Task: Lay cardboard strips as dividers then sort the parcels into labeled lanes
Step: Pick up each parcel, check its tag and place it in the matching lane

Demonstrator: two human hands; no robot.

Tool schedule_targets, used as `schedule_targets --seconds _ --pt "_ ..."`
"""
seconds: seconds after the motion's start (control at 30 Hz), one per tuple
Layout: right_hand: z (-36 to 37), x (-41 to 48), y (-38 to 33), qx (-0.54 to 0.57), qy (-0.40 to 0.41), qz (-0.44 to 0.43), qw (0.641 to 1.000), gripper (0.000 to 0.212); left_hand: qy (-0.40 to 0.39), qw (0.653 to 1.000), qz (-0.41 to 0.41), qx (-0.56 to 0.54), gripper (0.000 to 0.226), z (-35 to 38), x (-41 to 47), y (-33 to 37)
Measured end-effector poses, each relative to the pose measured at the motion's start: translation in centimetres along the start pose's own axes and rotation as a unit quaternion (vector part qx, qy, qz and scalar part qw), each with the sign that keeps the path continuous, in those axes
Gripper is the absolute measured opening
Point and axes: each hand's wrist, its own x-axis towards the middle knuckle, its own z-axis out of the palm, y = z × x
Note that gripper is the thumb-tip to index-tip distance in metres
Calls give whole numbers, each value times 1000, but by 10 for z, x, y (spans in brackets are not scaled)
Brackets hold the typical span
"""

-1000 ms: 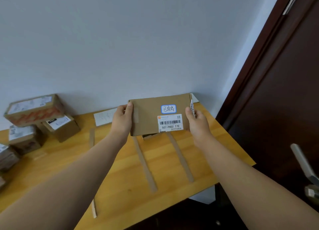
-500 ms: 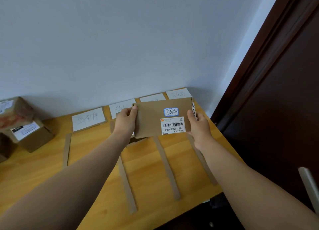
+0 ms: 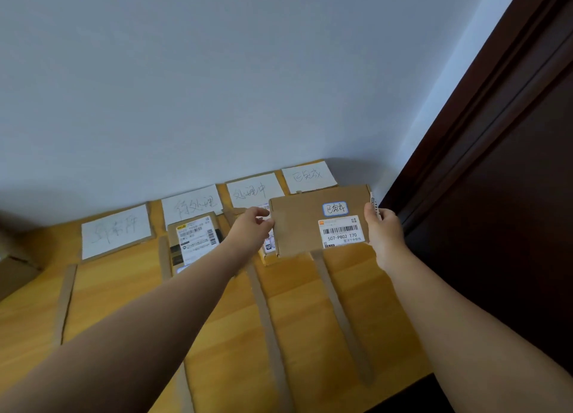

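The left hand [image 3: 252,229] pinches the left edge of the flat parcel [image 3: 304,226] between thumb and curled fingers. The right hand [image 3: 383,231] grips the right edge, with the thumb on the front face. A thin white pen-like object [image 3: 373,202] protrudes above this hand.

The flat parcel is held above the table [image 3: 124,304], right of frame centre. It sits over the cardboard strip [image 3: 341,313] between the two rightmost lanes. Its face carries a blue-bordered sticker [image 3: 335,208] and a barcode label [image 3: 339,231].

Four paper signs [image 3: 116,231] lie along the wall, one heading each lane. The second lane from the left holds a labelled parcel [image 3: 195,242]. The third lane holds another parcel [image 3: 268,249], largely hidden behind the flat parcel.
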Motion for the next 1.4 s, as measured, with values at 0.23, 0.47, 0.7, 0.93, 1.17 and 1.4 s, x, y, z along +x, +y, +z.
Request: schedule_targets --seconds 0.23,0.47,0.7,0.93,1.17,1.4 --pt "-19 98 16 -102 54 2 993 38 0 996 0 94 36 55 58 31" --pt "-8 171 48 -153 8 31 988 43 -3 989 -5 151 31 89 105 24" --pt "-2 185 74 -280 -65 9 958 75 10 975 15 223 31 103 128 24" --pt "6 155 75 -471 -86 -270 835 85 -92 778 131 608 64 113 125 14" --pt "-13 160 84 -476 -119 -162 856 117 -158 715 108 673 94 156 120 3" --pt "-11 171 77 -449 -165 -143 866 120 -96 691 131 704 65 156 127 0"
